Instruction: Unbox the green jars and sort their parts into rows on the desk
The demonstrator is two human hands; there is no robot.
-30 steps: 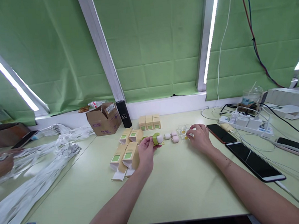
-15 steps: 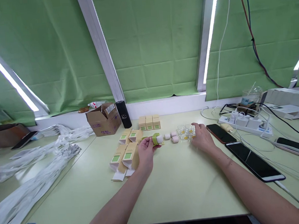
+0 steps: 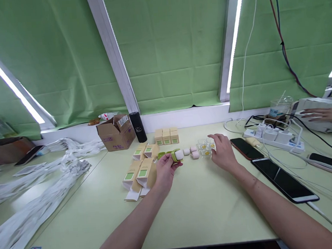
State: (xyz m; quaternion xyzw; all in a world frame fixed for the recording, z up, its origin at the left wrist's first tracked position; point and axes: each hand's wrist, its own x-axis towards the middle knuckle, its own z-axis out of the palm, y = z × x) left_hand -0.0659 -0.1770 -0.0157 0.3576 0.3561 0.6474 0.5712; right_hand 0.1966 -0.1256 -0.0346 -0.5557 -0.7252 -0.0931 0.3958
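My left hand (image 3: 164, 172) pinches a small green holder with a white roller (image 3: 176, 155) just above the pale green table (image 3: 194, 209). My right hand (image 3: 222, 152) rests with curled fingers beside several small clear cups with yellow centres (image 3: 205, 147); whether it grips one is hidden. Loose white rollers (image 3: 191, 152) lie between the hands. Flat tan cartons with green labels (image 3: 142, 168) lie left of my left hand, and three upright ones (image 3: 166, 136) stand behind.
A brown cardboard box (image 3: 115, 132) and a black cylinder (image 3: 137, 127) stand by the window sill. Phones (image 3: 283, 179), a power strip (image 3: 271, 135) and cables lie at the right, where another person's hand (image 3: 321, 114) rests on a white box. White strips (image 3: 34, 187) cover the left table.
My left hand has shifted slightly right with the green roller piece. My right hand has lifted a little over the clear cups. Another person's hand has appeared at the far right.
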